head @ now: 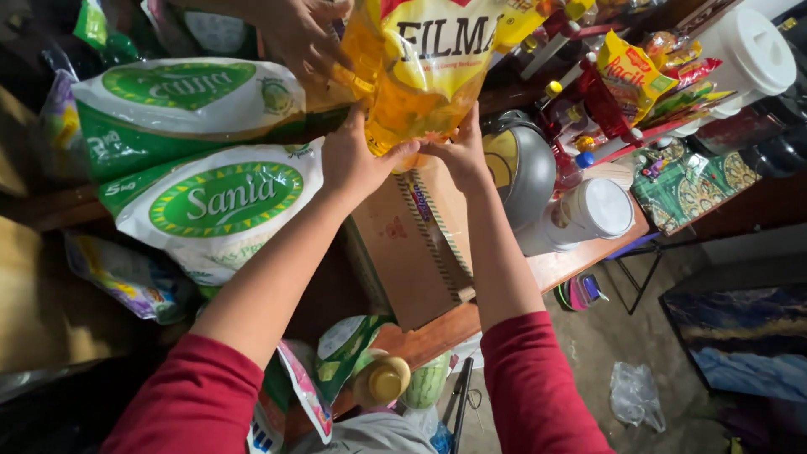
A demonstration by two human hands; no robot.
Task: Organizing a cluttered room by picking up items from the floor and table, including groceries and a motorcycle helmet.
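Observation:
A clear pouch of yellow cooking oil hangs over the wooden counter at the top centre. My left hand grips its lower left corner, and my right hand holds its bottom edge from the right. Both arms wear red sleeves. Another person's hand holds the pouch's upper left side from across the counter. A flattened cardboard box lies on the counter just under my hands.
Two large white-and-green sacks lie at the left. A grey round cooker, a white lidded container, a white jug and snack packets stand at the right. A yellow-capped bottle sits near me.

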